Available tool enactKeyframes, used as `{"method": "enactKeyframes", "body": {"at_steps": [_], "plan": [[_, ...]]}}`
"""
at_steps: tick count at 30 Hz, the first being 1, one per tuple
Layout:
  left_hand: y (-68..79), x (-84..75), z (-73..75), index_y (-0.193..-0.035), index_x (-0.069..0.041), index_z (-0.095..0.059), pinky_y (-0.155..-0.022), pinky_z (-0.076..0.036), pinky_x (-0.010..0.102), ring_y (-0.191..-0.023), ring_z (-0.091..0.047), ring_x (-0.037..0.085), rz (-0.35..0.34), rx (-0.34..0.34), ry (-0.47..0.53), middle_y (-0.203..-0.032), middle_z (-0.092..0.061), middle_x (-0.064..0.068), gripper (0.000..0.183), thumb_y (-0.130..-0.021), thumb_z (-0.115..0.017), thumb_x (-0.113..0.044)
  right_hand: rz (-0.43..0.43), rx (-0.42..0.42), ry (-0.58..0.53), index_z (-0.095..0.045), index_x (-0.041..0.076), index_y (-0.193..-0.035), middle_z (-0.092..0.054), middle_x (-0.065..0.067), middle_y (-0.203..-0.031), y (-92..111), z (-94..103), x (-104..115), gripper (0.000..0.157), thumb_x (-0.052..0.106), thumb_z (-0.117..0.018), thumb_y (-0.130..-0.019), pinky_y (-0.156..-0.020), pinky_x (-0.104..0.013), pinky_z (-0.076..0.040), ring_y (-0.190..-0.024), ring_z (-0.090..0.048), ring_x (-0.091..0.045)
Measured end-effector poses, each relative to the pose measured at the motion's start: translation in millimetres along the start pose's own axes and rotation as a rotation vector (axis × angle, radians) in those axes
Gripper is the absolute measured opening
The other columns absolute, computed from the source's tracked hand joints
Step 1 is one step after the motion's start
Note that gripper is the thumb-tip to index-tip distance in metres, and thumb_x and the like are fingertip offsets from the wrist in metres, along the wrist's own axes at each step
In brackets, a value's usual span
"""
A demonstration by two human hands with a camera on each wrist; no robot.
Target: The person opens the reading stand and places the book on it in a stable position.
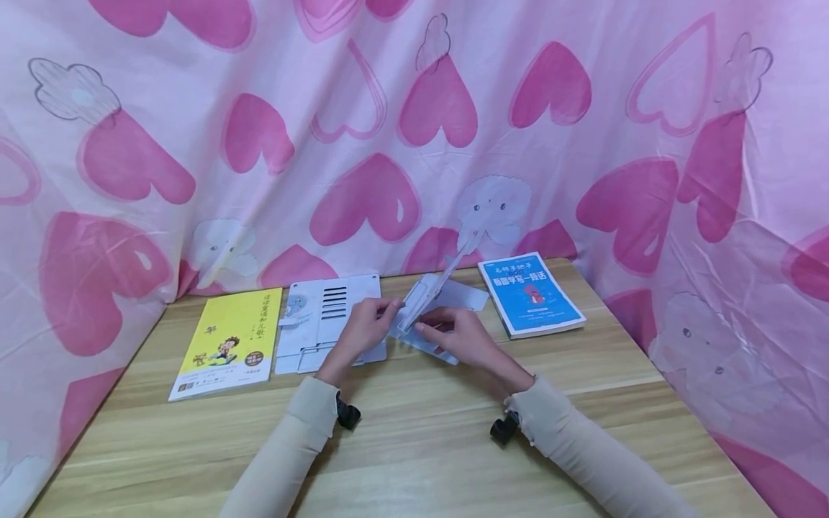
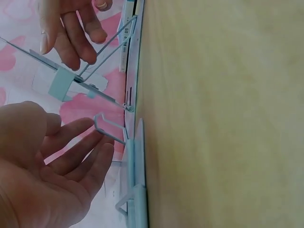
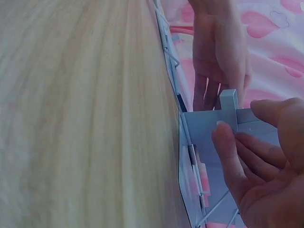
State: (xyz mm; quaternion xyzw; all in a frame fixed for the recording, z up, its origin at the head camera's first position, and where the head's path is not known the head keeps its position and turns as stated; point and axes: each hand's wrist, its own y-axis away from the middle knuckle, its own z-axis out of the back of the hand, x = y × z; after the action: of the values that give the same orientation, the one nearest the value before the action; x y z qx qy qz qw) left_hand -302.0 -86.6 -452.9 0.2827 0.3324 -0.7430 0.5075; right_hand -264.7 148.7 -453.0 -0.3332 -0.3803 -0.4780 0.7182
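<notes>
A pale metal book stand [image 1: 424, 295] stands partly unfolded at the table's back, its panel raised above a flat base and braced by thin wire legs [image 2: 107, 45]. My left hand [image 1: 369, 331] is at the panel's left side, with fingers loosely extended beside a bent wire [image 2: 99, 124] in the left wrist view. On the opposite side is my right hand [image 1: 460, 334], its loosely spread fingers beside the panel's lower edge. In the right wrist view the right hand [image 3: 266, 161] has a fingertip right at a pale clip [image 3: 229, 107] on the panel's edge.
A second pale stand with dark slots [image 1: 333, 316] lies flat on the table [image 1: 414, 446] to the left. Beyond it is a yellow book [image 1: 229, 338]; a blue-covered book [image 1: 531, 295] lies at the right. Heart-patterned pink cloth [image 1: 363, 108] hangs behind and along both sides.
</notes>
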Motion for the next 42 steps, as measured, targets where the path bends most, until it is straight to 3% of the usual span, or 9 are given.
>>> {"method": "enactKeyframes", "body": {"at_steps": [3,10,19,25,34,42], "plan": [[-0.1,-1.0,0.2,-0.134,-0.008,-0.077,-0.101,-0.061,0.047,-0.122,-0.073,0.023,-0.002,0.007,-0.007,-0.132,-0.078,0.009,0.036,-0.114,-0.057,-0.03,-0.026,-0.024,-0.02,-0.077,0.018,-0.13,-0.079,-0.001,-0.12,0.9,-1.4,1.9,0.035,0.038,-0.077,-0.102,-0.068,-0.034,-0.067,-0.099,-0.076,-0.019],[1.0,-2.5,-0.1,-0.144,-0.009,-0.071,-0.108,-0.06,0.05,-0.13,-0.071,0.027,0.0,0.049,0.013,-0.141,-0.074,0.011,0.041,-0.115,-0.053,-0.032,0.002,-0.076,-0.017,-0.073,0.011,-0.132,-0.078,-0.007,-0.122,0.1,-5.0,3.3,0.038,0.032,-0.079,-0.101,-0.066,-0.035,-0.067,-0.099,-0.076,-0.021],[3.9,-1.8,-3.7,-0.135,-0.006,-0.076,-0.103,-0.063,0.047,-0.124,-0.075,0.029,-0.057,0.073,0.005,-0.138,-0.075,0.012,0.032,-0.111,-0.061,-0.021,0.026,-0.137,0.014,-0.077,0.013,-0.128,-0.081,-0.001,-0.119,-1.8,-6.4,3.7,0.043,0.04,-0.085,-0.095,-0.092,-0.035,-0.066,-0.104,-0.078,-0.015],[7.7,-4.7,-3.5,-0.141,-0.007,-0.072,-0.101,-0.063,0.048,-0.123,-0.075,0.032,-0.078,0.111,-0.003,-0.145,-0.07,0.015,0.033,-0.11,-0.062,-0.016,0.023,-0.164,0.007,-0.079,0.013,-0.122,-0.082,-0.001,-0.114,-3.0,-4.9,3.2,0.045,0.046,-0.086,-0.092,-0.09,-0.034,-0.067,-0.101,-0.08,-0.014],[10.5,-6.2,-0.2,-0.14,-0.009,-0.073,-0.097,-0.063,0.046,-0.118,-0.074,0.028,-0.096,0.108,-0.053,-0.145,-0.071,0.011,0.033,-0.109,-0.06,-0.008,0.044,-0.162,0.023,-0.08,0.01,-0.12,-0.083,-0.004,-0.111,-4.2,-2.9,7.3,0.039,0.038,-0.087,-0.093,-0.087,-0.033,-0.067,-0.098,-0.081,-0.016],[10.1,-12.1,-4.5,-0.137,-0.007,-0.074,-0.108,-0.06,0.047,-0.129,-0.07,0.028,-0.13,0.116,-0.069,-0.14,-0.074,0.012,0.032,-0.108,-0.061,-0.002,0.069,-0.183,0.09,-0.08,0.008,-0.115,-0.084,-0.005,-0.105,-2.0,0.6,14.7,0.03,0.028,-0.087,-0.094,-0.079,-0.029,-0.067,-0.09,-0.082,-0.015]]}}
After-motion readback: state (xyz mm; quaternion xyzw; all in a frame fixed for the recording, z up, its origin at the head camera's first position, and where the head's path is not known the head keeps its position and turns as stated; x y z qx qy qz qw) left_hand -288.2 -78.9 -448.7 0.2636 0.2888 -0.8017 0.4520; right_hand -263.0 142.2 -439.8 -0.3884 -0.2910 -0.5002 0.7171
